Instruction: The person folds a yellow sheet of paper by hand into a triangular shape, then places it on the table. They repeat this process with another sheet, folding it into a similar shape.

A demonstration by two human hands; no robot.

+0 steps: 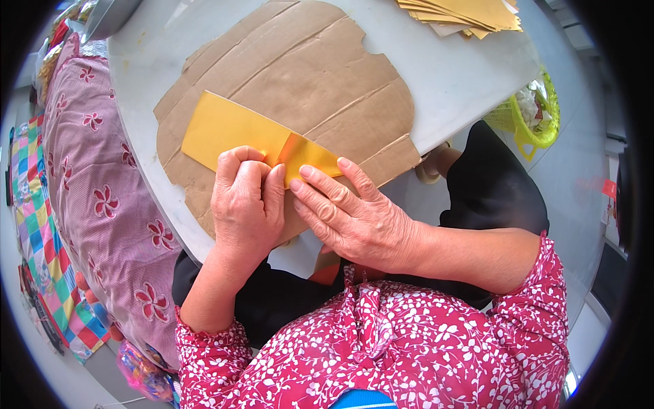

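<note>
A sheet of shiny gold paper (235, 125) lies slantwise on a worn piece of brown cardboard (327, 76). Near its middle a crease or fold crosses the sheet, and the part to the right looks deeper orange. My left hand (248, 199) has its fingers curled and pinches the paper's near edge between thumb and forefinger. Spread flat, my right hand (352, 214) rests its fingertips on the near edge of the paper's right end. The near edge is partly hidden under both hands.
A pale marble-like tabletop (449, 87) carries the cardboard. At its far side lies a stack of gold paper sheets (467, 15). A grey bowl (108, 18) stands at the far left. Flower-patterned cloth (112, 168) runs along the left; a yellow-green basket (549, 120) is at right.
</note>
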